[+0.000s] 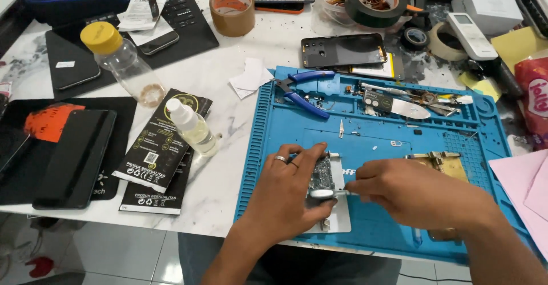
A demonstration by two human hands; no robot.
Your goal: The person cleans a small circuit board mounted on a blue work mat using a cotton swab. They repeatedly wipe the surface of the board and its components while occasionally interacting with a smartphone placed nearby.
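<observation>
Left hand (291,191), ring on 1 finger, curled around a small grey circuit board (321,175), pinning it to a pale metal plate (341,219) on the blue silicone work mat (285,125). Right hand (408,191) pinched shut on a thin silver tool (334,193), tip touching the board. Blue-handled pliers (302,91) lie beyond both hands; clear spray bottle (193,126) stands on the desk (220,79), left of the left hand.

A circuit board (321,175) lies on a work mat (285,131) on the table (228,79); pliers (301,91) lie behind it, bottles (191,126) left.
</observation>
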